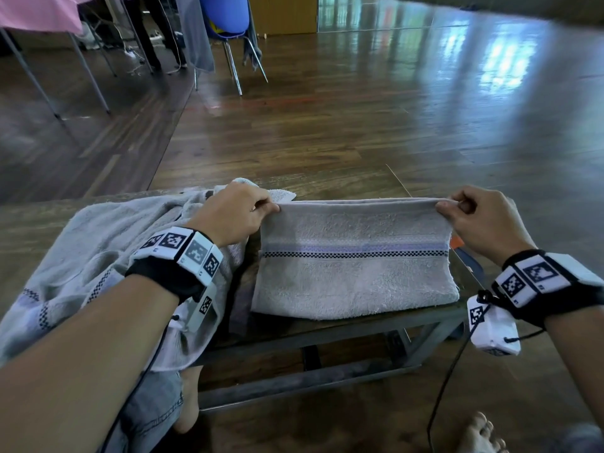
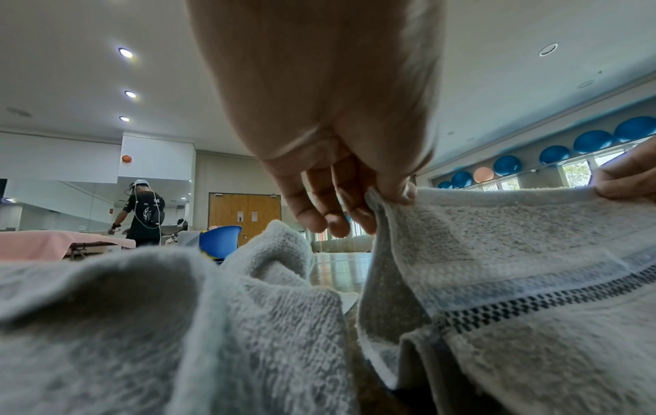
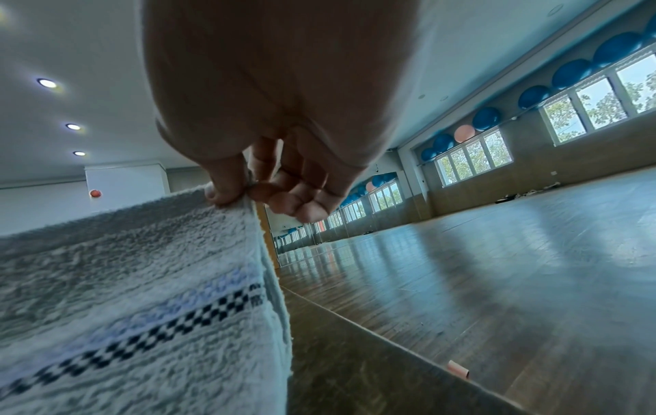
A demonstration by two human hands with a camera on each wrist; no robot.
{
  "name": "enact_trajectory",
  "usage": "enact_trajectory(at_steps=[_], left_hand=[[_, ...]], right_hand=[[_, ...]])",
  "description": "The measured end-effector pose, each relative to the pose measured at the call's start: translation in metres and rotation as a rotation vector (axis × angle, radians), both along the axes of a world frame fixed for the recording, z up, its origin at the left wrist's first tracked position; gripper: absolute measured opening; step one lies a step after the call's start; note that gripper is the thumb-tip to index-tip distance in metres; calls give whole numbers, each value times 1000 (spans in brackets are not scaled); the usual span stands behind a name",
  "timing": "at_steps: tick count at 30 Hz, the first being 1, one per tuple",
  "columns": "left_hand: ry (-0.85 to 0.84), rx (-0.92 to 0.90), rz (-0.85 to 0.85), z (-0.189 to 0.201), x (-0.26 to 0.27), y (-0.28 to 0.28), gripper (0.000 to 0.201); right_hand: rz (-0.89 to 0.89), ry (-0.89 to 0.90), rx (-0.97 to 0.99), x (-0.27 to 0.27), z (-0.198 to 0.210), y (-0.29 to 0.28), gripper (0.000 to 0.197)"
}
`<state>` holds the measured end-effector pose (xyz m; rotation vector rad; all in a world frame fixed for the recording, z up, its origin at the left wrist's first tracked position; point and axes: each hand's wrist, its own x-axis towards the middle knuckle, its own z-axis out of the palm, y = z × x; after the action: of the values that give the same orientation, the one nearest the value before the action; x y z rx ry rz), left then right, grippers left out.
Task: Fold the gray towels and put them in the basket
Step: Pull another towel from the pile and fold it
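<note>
A gray towel (image 1: 354, 276) with a lilac band and a dark checked stripe lies partly folded on the low wooden table (image 1: 327, 188). My left hand (image 1: 240, 212) pinches its far left corner, and my right hand (image 1: 474, 214) pinches its far right corner, lifting the far edge a little off the table. The left wrist view shows thumb and forefinger of the left hand (image 2: 387, 193) nipping the towel (image 2: 515, 280) hem. In the right wrist view the right hand (image 3: 245, 192) pinches the towel (image 3: 142, 294) corner. A second gray towel (image 1: 108, 250) lies crumpled at the left. No basket shows.
The table's metal frame (image 1: 327, 331) stands on a glossy wooden floor (image 1: 392, 109). A blue chair (image 1: 225, 21) and a pink-covered table (image 1: 39, 11) stand far back left. Another person (image 2: 144, 213) stands in the distance. My bare feet (image 1: 480, 433) are below the table.
</note>
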<state>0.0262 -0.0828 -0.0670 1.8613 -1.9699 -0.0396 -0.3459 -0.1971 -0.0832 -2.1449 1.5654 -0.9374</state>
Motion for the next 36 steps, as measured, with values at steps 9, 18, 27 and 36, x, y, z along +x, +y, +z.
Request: enact_trajectory(at_steps=[9,18,27,36], left_hand=[[-22,148,142,0,2,-5,28],[607,-339,186,40,-16,-15,25],[382,-560,-62,40,-3,21,10],[255,611,-125,0,-3,49,12]], right_hand=[[-16,-4,248,11,7,-4,18],[0,-721,63,37,41,-19,9],[201,-593,-183,-3,44,9,7],[525,79,446,-58,2,35,32]])
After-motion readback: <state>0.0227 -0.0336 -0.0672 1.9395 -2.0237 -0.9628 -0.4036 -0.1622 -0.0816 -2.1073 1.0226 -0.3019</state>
